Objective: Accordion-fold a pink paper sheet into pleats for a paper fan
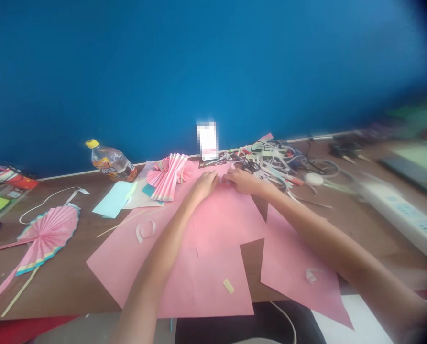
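Pink paper sheets (213,286) overlap across the brown table. My left hand (206,184) is at the far edge of the upper sheet (231,224), its fingers bent and pressed together on the paper. Close beside it on the right, my right hand (239,180) has its fingers curled at the same edge. Whatever lies between the fingertips of either hand is too small to make out. Just left of my left hand sit pleated pink fans (168,177). Curled paper strips (147,230) and a small cream piece (228,286) lie on the pink sheets.
A tangle of paper strips (278,160) lies at the back right, near a white power strip (403,210). An orange-labelled bottle (111,162) leans at the back left, behind light blue paper (113,199). A finished pink fan (48,234) lies on the left; a blue wall (213,71) stands behind.
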